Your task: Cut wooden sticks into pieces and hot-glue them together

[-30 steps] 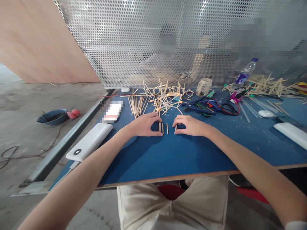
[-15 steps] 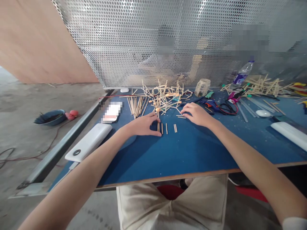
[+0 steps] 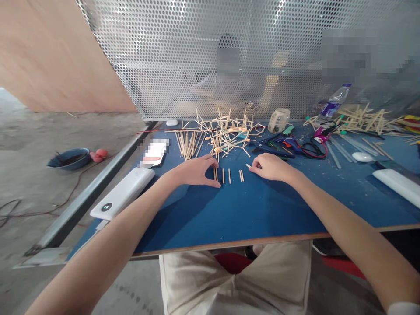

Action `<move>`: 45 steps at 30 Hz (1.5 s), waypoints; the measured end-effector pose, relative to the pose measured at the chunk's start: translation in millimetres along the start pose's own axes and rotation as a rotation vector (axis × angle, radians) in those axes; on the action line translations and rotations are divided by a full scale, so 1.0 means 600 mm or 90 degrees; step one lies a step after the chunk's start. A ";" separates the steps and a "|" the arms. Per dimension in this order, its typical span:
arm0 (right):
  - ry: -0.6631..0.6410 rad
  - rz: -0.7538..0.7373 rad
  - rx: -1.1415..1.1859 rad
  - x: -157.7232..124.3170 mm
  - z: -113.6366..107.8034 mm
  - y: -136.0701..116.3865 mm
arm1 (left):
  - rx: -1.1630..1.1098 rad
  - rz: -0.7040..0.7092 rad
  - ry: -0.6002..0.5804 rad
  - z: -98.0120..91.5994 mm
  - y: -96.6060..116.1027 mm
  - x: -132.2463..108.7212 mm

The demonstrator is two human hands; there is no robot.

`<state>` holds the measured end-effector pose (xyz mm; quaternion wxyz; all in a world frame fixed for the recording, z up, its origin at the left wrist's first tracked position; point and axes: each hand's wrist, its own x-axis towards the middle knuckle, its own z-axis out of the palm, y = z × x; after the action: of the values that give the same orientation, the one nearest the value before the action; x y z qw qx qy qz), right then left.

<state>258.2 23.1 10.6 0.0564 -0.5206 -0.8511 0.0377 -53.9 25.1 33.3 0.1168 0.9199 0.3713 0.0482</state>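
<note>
- A tangled pile of wooden sticks (image 3: 231,130) sat toward the back of the blue table (image 3: 229,210).
- In front of that pile, the person's left hand (image 3: 197,171) curved with thumb and fingers apart, a couple of short sticks (image 3: 215,174) between them; whether skin touched wood, I couldn't tell.
- At the pile's front right, the right hand (image 3: 271,166) had its fingers pinched on a pale stick piece (image 3: 248,166).
- Two single sticks (image 3: 229,176) and a close-set pair (image 3: 241,176) lay before the pile, between the hands.
- Just right of the pile stood a clear jar (image 3: 278,120).
</note>
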 end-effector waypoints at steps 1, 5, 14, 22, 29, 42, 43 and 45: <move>-0.007 0.011 0.006 -0.005 -0.002 -0.008 | -0.002 0.002 -0.001 0.000 -0.001 0.000; -0.040 0.072 0.044 -0.015 -0.007 -0.028 | 0.012 0.006 0.000 0.002 -0.002 -0.001; -0.095 -0.121 0.197 -0.010 -0.034 0.021 | 0.090 0.057 0.115 0.009 0.028 0.007; -0.150 -0.144 0.204 -0.006 -0.039 0.043 | 0.071 0.121 0.163 0.026 0.046 0.013; -0.146 -0.132 0.236 -0.003 -0.030 0.040 | 0.061 0.142 0.148 0.040 0.062 0.020; -0.105 -0.164 0.258 0.007 -0.017 0.035 | 0.047 0.154 0.144 0.042 0.064 0.021; -0.096 -0.168 0.258 0.007 -0.017 0.033 | 0.047 0.155 0.143 0.042 0.064 0.021; -0.080 -0.179 0.260 0.006 -0.016 0.030 | 0.046 0.152 0.143 0.043 0.064 0.021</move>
<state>273.4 34.6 18.1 0.1120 -0.3715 -0.8917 0.2330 -14.8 2.5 18.2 0.0346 0.9499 0.2714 0.1511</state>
